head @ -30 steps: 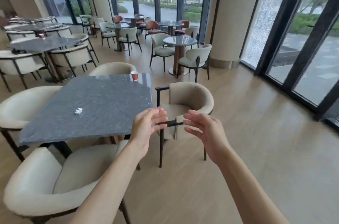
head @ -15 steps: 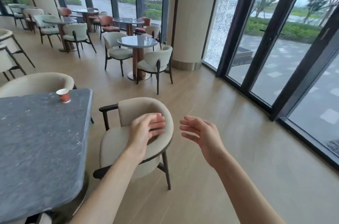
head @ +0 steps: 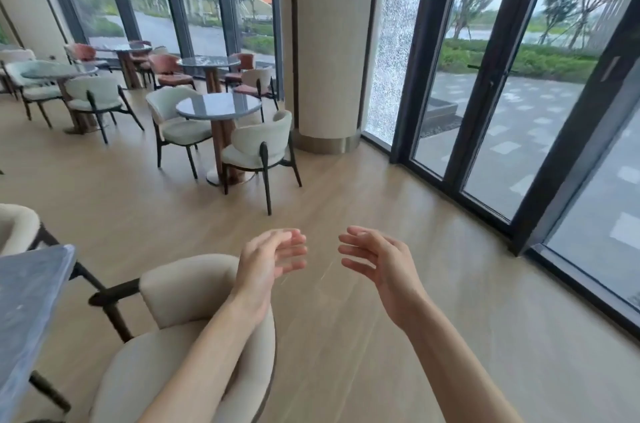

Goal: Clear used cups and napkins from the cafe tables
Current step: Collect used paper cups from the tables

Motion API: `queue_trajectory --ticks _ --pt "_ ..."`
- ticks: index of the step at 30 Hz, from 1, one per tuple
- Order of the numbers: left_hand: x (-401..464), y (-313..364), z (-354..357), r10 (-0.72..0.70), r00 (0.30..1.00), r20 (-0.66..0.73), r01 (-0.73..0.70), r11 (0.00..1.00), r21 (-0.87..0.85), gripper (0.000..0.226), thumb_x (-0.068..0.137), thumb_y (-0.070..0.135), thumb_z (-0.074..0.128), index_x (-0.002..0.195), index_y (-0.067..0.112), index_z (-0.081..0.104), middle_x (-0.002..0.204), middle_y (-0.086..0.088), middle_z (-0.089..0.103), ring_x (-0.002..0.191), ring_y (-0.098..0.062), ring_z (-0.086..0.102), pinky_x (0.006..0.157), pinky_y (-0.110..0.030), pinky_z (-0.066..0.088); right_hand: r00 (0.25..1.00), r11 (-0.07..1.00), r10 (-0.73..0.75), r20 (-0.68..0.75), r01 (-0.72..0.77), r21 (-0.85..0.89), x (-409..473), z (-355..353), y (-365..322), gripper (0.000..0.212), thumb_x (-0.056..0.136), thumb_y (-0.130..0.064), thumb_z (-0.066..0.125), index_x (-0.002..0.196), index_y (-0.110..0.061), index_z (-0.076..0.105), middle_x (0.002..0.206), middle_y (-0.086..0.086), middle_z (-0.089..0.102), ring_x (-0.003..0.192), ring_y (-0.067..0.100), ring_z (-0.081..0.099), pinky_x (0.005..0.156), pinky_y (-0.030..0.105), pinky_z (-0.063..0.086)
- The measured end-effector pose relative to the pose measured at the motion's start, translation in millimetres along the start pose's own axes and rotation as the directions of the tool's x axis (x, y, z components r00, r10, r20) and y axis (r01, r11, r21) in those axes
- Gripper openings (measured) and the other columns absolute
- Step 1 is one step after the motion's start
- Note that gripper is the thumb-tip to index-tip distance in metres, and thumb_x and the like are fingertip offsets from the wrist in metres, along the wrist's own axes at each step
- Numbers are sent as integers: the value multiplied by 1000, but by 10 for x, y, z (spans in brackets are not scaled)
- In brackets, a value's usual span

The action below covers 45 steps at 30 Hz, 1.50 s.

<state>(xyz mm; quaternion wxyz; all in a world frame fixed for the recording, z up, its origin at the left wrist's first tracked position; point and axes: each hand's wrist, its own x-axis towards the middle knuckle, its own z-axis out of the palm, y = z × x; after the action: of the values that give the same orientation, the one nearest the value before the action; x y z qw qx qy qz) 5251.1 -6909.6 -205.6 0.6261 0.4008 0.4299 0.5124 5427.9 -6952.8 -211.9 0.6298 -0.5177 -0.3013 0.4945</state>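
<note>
Both hands [head: 322, 260] raised — empty, fingers loose

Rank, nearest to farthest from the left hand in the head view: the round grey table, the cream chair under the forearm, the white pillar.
From the left hand:
1. Cream chair, directly below and left of it.
2. Round grey table, ahead, mid-room.
3. White pillar, behind that table, by the windows.
</note>
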Motion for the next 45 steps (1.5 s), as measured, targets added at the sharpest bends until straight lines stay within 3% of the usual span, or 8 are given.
queue_trajectory --ticks 8,14,18,23,29,36,39,45 --pt "1610 300 654 113 976 -186 -120 992 -26 20 100 3 53 92 3 72 92 -15 76 81 -24 73 76 -41 60 976 999 21 216 -11 -50 2020 137 -643 20 98 -6 56 109 -5 72 104 13 79 92 22 74 84 36 63" --pt "2614 173 471 70 935 -346 -84 996 -25 18 100 4 54 96 0 72 96 -18 75 81 -25 73 72 -38 61 943 990 127 307 -103 -92 3189 410 -417 21 98 -6 56 111 -5 73 104 13 79 94 23 75 83 35 62" --pt "3498 102 337 72 923 -378 -96 994 -44 18 100 6 55 95 2 72 96 -16 76 81 -23 74 69 -34 61 928 981 165 335 -121 -149 4024 737 -217 21 99 -6 54 110 -5 72 104 13 79 95 24 74 83 35 61" --pt "4758 272 84 63 906 -418 -115 988 -101 19 99 6 56 94 4 74 97 -15 77 83 -23 74 70 -34 61 916 968 193 352 -119 -222 5204 1491 -211 20 100 -8 56 111 -3 72 107 15 78 104 31 73 86 38 62" --pt "5999 974 -457 132 861 -491 -197 977 -83 20 99 5 55 94 4 74 96 -14 77 82 -22 74 69 -33 60 875 972 142 463 -35 -233 6395 2701 -422 22 101 -13 56 113 -5 73 108 11 78 103 29 73 96 43 58" --pt "6906 1423 -1189 170 759 -629 -254 966 -45 19 101 6 53 98 2 71 101 -17 74 86 -25 71 77 -38 60 758 965 219 614 -75 -251 7322 3963 -162 22 100 -9 54 113 -5 72 109 13 78 94 19 73 75 26 59" --pt "7319 1571 -1487 181 692 -699 -290 956 -39 21 103 5 50 100 1 70 102 -18 74 87 -26 70 71 -33 62 664 960 238 709 -52 -274 7713 4543 -56 21 102 -12 53 109 -7 72 105 9 79 92 16 74 78 28 61" --pt "7941 2022 -2160 217 505 -835 -366 930 21 20 104 8 51 99 5 71 102 -14 74 90 -23 72 76 -35 61 442 957 269 856 -27 -287 8384 5857 146 23 102 -10 48 107 -9 70 104 7 78 93 16 74 79 30 60"
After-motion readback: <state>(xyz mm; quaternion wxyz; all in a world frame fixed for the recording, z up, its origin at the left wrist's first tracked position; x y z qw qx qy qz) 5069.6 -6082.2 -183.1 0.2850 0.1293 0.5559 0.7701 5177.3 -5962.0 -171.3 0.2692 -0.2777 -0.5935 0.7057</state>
